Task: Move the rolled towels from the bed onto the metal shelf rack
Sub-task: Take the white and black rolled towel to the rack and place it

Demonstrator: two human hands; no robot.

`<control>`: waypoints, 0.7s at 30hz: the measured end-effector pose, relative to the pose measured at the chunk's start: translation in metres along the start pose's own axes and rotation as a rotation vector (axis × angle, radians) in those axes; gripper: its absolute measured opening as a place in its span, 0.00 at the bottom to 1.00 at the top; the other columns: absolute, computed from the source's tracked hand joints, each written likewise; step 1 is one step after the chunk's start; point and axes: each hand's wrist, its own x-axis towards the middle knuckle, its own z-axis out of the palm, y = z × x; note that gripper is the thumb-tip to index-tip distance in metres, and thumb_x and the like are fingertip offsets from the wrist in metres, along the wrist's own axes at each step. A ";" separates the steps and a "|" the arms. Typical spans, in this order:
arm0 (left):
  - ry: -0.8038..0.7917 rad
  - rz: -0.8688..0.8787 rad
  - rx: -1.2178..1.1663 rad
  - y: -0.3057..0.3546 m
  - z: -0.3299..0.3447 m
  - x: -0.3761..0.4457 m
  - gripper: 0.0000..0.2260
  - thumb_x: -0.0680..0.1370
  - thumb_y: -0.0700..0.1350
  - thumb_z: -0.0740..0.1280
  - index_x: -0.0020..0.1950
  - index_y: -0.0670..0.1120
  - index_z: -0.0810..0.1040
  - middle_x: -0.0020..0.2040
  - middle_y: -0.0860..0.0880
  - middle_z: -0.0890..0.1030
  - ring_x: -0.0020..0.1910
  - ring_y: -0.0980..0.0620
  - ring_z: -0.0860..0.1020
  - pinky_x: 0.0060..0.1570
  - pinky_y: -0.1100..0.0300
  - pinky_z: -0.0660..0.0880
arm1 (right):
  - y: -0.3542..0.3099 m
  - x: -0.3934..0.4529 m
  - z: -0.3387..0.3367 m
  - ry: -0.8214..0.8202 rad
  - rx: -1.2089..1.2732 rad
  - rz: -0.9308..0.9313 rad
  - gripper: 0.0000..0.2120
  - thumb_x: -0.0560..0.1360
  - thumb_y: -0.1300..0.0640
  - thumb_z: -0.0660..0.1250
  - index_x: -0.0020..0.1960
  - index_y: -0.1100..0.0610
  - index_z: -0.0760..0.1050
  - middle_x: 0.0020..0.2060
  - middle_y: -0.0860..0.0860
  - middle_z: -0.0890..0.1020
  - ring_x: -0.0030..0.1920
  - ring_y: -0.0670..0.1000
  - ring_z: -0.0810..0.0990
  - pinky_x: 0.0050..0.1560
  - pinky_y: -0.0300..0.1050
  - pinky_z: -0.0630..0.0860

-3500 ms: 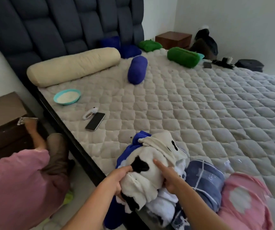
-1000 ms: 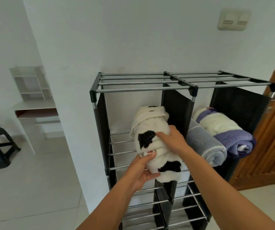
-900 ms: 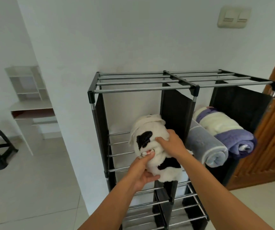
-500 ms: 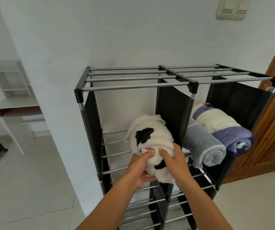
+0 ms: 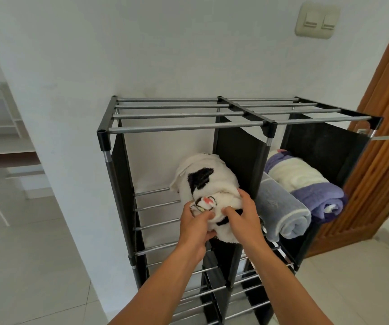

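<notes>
A rolled white towel with black patches (image 5: 206, 181) lies in the upper left compartment of the black metal shelf rack (image 5: 184, 129), against the middle divider. My left hand (image 5: 194, 227) grips its near end from the left. My right hand (image 5: 244, 218) grips the same end from the right. The towel's near end sticks out past the front bar. In the upper right compartment lie a rolled grey-blue towel (image 5: 280, 207) and a rolled purple and cream towel (image 5: 311, 186).
The rack stands against a white wall with a light switch (image 5: 318, 19) above. A wooden door (image 5: 386, 146) is just right of the rack. A white desk unit (image 5: 3, 141) stands at the far left. Lower shelves of bars show below my arms.
I carried the black-and-white towel from the bed to the rack. In the last second both hands slid to its near end as the towel went deeper into the left compartment.
</notes>
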 end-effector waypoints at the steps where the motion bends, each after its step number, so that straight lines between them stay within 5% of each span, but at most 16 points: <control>1: -0.006 -0.006 -0.003 -0.001 0.000 0.000 0.17 0.76 0.31 0.63 0.61 0.48 0.73 0.54 0.45 0.80 0.49 0.46 0.81 0.53 0.40 0.79 | 0.001 0.001 0.001 -0.002 -0.013 0.006 0.28 0.74 0.63 0.65 0.73 0.53 0.63 0.69 0.52 0.69 0.65 0.51 0.71 0.65 0.48 0.72; 8: -0.105 -0.128 0.038 -0.016 -0.019 0.012 0.22 0.75 0.38 0.70 0.66 0.51 0.68 0.61 0.47 0.78 0.55 0.46 0.80 0.42 0.52 0.81 | 0.028 -0.007 0.005 -0.003 -0.154 -0.047 0.27 0.78 0.54 0.64 0.75 0.52 0.61 0.68 0.53 0.71 0.65 0.50 0.72 0.62 0.43 0.71; 13: -0.029 -0.012 0.245 -0.041 -0.022 0.003 0.30 0.72 0.48 0.72 0.69 0.59 0.61 0.65 0.50 0.76 0.58 0.49 0.79 0.54 0.49 0.80 | 0.047 -0.025 -0.002 0.020 -0.168 0.097 0.26 0.77 0.47 0.64 0.73 0.51 0.64 0.64 0.49 0.76 0.61 0.50 0.77 0.62 0.50 0.75; 15: -0.010 0.062 0.398 -0.067 -0.021 -0.017 0.34 0.73 0.48 0.70 0.73 0.60 0.55 0.68 0.52 0.73 0.59 0.53 0.77 0.55 0.64 0.79 | 0.066 -0.040 -0.015 0.050 -0.151 0.239 0.25 0.77 0.49 0.65 0.72 0.52 0.65 0.61 0.50 0.77 0.58 0.50 0.78 0.60 0.48 0.75; 17: -0.088 0.002 0.555 -0.095 -0.019 -0.039 0.32 0.77 0.46 0.68 0.76 0.52 0.55 0.66 0.52 0.72 0.53 0.59 0.76 0.41 0.75 0.74 | 0.089 -0.066 -0.034 0.111 -0.145 0.402 0.25 0.76 0.50 0.66 0.71 0.53 0.64 0.58 0.52 0.78 0.54 0.51 0.78 0.54 0.45 0.75; 21: -0.481 -0.323 0.826 -0.150 -0.001 -0.063 0.17 0.76 0.47 0.68 0.64 0.46 0.71 0.46 0.52 0.79 0.44 0.51 0.79 0.44 0.59 0.76 | 0.135 -0.142 -0.094 0.278 -0.084 0.672 0.27 0.75 0.51 0.68 0.70 0.52 0.64 0.59 0.56 0.78 0.57 0.56 0.79 0.60 0.56 0.76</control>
